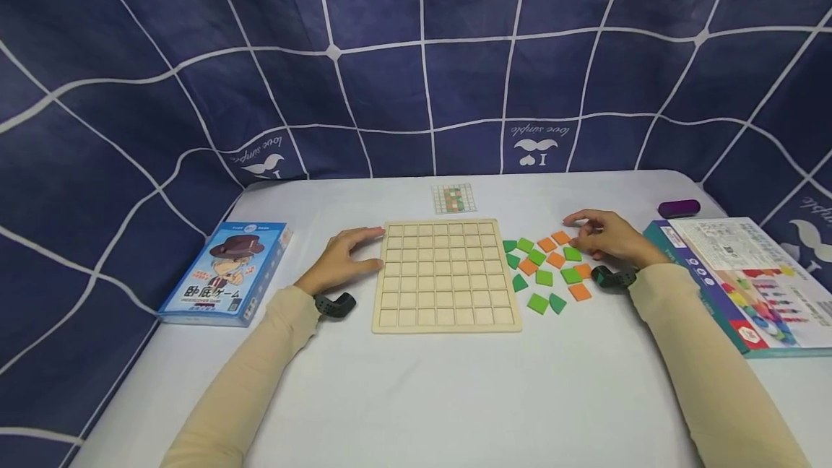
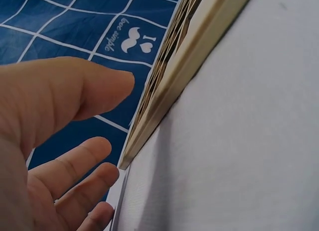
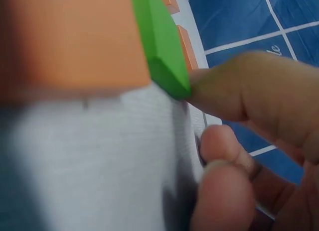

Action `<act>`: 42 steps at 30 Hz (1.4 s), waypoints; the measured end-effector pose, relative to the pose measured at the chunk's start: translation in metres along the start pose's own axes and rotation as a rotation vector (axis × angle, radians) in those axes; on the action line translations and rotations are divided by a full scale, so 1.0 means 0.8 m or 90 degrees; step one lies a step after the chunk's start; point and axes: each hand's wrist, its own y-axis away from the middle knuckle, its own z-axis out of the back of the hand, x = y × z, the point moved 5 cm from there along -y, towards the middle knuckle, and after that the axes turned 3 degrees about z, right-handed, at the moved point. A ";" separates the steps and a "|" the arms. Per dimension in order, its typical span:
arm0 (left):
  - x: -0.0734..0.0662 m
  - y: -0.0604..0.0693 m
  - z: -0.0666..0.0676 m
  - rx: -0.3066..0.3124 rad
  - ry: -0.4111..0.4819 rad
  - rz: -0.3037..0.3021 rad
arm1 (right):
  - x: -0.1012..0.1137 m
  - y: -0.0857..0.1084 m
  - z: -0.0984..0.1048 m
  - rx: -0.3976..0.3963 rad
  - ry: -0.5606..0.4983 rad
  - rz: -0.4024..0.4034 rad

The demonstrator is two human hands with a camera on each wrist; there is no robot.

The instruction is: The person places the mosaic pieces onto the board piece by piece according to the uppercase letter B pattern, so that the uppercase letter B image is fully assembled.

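Behind the white worktop (image 1: 390, 396) hangs a dark blue cloth (image 1: 377, 6) with white lines. In the head view, a pale gridded board (image 1: 445, 276) lies beside my left grip (image 1: 336, 258), the loose tiles (image 1: 544, 278) right of it, near my right grip (image 1: 609, 238); none seems placed, so all remain, I judge. They are flat, green or orange, mostly square. The left wrist view shows that grip spread, by the board's edge. In the right wrist view, my other grip is loosely parted, thumb touching a green tile (image 3: 165, 44).
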 end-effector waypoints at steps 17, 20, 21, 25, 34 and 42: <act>-0.008 0.002 0.000 0.017 -0.100 -0.038 | 0.000 -0.001 0.000 -0.017 0.037 -0.004; -0.008 0.002 0.000 0.020 -0.106 -0.039 | 0.000 0.000 0.002 -0.022 0.029 -0.010; -0.008 0.003 0.000 0.022 -0.109 -0.039 | 0.001 0.000 0.002 -0.023 0.024 -0.013; -0.008 0.003 -0.003 0.024 -0.118 -0.037 | 0.003 0.003 0.005 -0.019 0.013 -0.024; -0.012 0.004 -0.008 0.025 -0.128 -0.029 | 0.017 0.005 0.009 -0.020 -0.026 -0.051; -0.010 0.005 -0.008 0.029 -0.140 -0.026 | 0.035 -0.002 -0.011 -0.019 -0.087 -0.052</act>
